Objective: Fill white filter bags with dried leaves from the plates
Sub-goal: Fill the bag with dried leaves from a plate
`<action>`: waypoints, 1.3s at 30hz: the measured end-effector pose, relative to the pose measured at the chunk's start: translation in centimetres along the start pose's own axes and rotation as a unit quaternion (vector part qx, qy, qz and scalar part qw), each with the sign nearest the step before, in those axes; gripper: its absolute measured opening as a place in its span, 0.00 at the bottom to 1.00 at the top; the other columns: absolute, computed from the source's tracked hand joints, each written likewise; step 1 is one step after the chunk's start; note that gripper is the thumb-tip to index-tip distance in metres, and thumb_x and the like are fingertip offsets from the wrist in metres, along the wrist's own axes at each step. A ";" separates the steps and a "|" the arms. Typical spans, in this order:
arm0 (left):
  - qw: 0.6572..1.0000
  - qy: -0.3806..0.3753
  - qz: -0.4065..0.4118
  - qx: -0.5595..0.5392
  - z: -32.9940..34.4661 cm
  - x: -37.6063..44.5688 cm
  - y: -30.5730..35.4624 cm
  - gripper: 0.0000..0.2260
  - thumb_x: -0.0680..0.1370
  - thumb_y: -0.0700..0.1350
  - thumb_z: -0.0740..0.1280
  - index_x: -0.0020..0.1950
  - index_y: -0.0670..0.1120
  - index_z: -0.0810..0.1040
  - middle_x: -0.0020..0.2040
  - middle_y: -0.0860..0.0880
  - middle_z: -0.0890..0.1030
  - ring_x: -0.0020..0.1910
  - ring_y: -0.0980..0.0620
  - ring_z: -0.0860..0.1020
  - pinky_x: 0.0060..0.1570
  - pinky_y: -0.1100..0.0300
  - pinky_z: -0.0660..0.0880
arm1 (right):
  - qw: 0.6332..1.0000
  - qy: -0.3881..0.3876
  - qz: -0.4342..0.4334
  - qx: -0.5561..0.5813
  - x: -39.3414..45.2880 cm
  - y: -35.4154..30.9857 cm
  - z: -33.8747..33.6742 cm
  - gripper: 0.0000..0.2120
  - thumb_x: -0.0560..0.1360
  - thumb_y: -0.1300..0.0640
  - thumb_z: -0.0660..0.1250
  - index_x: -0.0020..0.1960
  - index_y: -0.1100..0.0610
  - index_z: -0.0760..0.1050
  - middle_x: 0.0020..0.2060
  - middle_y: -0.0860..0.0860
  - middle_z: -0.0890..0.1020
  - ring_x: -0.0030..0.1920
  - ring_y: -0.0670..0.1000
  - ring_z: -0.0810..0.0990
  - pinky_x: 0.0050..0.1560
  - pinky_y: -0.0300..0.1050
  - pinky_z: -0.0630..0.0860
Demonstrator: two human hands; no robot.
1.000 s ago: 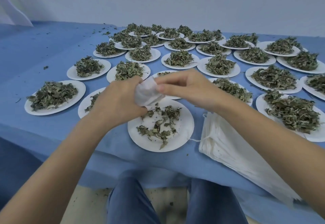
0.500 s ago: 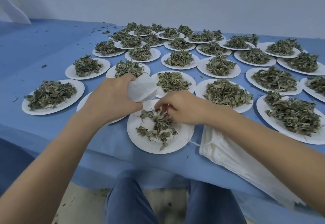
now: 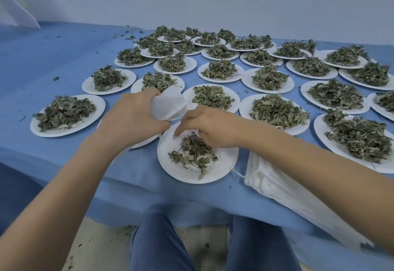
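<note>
Down from the bag's mouth, the right hand point(image 3: 210, 129) pinches leaves point(image 3: 193, 152); the left hand point(image 3: 132, 117) grips the filter bag point(image 3: 169, 105), best kept wide open.

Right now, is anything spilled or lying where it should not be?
Yes. Loose leaf bits lie scattered on the blue cloth left of the plates, more at the far edge, and crumbs on the floor below. Otherwise nothing stands out.

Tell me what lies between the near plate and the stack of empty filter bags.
In the head view, only bare blue cloth and a thin white string trailing from the stack of filter bags toward the near plate.
</note>
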State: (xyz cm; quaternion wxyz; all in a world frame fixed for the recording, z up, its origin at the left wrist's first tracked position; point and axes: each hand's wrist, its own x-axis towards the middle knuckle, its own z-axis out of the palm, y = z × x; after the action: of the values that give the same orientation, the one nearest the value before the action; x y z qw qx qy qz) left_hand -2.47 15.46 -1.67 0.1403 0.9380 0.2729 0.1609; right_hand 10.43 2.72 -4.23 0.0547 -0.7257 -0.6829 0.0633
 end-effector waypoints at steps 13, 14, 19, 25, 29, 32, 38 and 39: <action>1.000 0.006 0.010 -0.015 0.0 0.0 0.6 0.17 0.65 0.47 0.71 0.51 0.50 0.73 0.35 0.57 0.72 0.41 0.48 0.70 0.36 0.57 0.68 | 0.995 -0.049 -0.088 -0.014 -1.2 -1.6 0.3 0.34 0.68 0.73 0.54 0.67 0.47 0.68 0.69 0.48 0.69 0.68 0.50 0.66 0.64 0.47 0.66; 1.000 0.008 0.012 -0.012 0.0 0.0 0.6 0.17 0.65 0.47 0.71 0.51 0.49 0.73 0.35 0.57 0.71 0.41 0.48 0.70 0.36 0.57 0.67 | 0.993 -0.056 -0.098 -0.022 -1.2 -1.6 0.5 0.33 0.69 0.73 0.54 0.67 0.46 0.68 0.69 0.47 0.69 0.68 0.50 0.66 0.64 0.48 0.65; 1.000 -0.002 0.003 -0.010 0.0 -0.1 0.2 0.19 0.65 0.48 0.71 0.54 0.50 0.73 0.36 0.53 0.72 0.43 0.47 0.69 0.38 0.56 0.69 | 0.995 -0.060 -0.072 0.043 -3.3 -0.2 -0.1 0.31 0.68 0.72 0.55 0.65 0.48 0.72 0.67 0.47 0.72 0.66 0.48 0.68 0.62 0.36 0.61; 1.000 -0.013 0.010 -0.013 0.3 0.0 0.4 0.19 0.65 0.48 0.71 0.54 0.51 0.73 0.42 0.50 0.75 0.44 0.48 0.69 0.38 0.57 0.67 | 0.993 -0.081 0.081 0.019 -4.1 0.8 -0.2 0.38 0.64 0.26 0.59 0.70 0.36 0.54 0.65 0.49 0.63 0.63 0.50 0.65 0.61 0.44 0.64; 1.000 -0.012 0.006 -0.022 0.2 0.0 0.4 0.19 0.65 0.48 0.71 0.54 0.52 0.74 0.42 0.50 0.76 0.44 0.49 0.70 0.37 0.58 0.66 | 0.992 -0.098 0.079 0.033 -3.3 0.2 0.5 0.40 0.60 0.26 0.64 0.68 0.38 0.58 0.60 0.48 0.62 0.58 0.50 0.69 0.62 0.46 0.68; 1.000 -0.010 0.001 -0.024 0.3 -0.3 0.4 0.20 0.65 0.48 0.71 0.55 0.51 0.73 0.41 0.51 0.75 0.45 0.48 0.70 0.39 0.57 0.68 | 0.993 -0.091 0.050 0.048 -2.5 0.4 0.5 0.31 0.66 0.34 0.66 0.65 0.41 0.65 0.60 0.49 0.64 0.49 0.47 0.70 0.54 0.38 0.65; 1.000 -0.016 0.004 -0.019 0.5 -0.3 0.3 0.22 0.65 0.48 0.71 0.58 0.51 0.72 0.42 0.51 0.73 0.44 0.49 0.69 0.38 0.58 0.65 | 0.998 -0.043 0.018 0.033 -2.2 0.7 0.7 0.21 0.72 0.44 0.66 0.64 0.46 0.71 0.59 0.52 0.71 0.52 0.50 0.73 0.45 0.31 0.59; 1.000 -0.017 0.006 -0.014 0.5 -0.2 0.2 0.24 0.66 0.48 0.71 0.60 0.51 0.72 0.41 0.51 0.72 0.45 0.50 0.68 0.38 0.58 0.65 | 0.999 -0.037 0.014 0.032 -2.2 0.6 0.7 0.22 0.72 0.45 0.66 0.65 0.46 0.70 0.58 0.53 0.72 0.53 0.52 0.74 0.46 0.31 0.60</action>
State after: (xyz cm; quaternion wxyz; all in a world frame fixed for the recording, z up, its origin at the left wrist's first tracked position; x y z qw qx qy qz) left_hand -2.35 15.06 -2.12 0.1576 0.9401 0.2626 0.1494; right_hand 10.81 0.53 -5.02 0.0516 -0.7305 -0.6716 0.1124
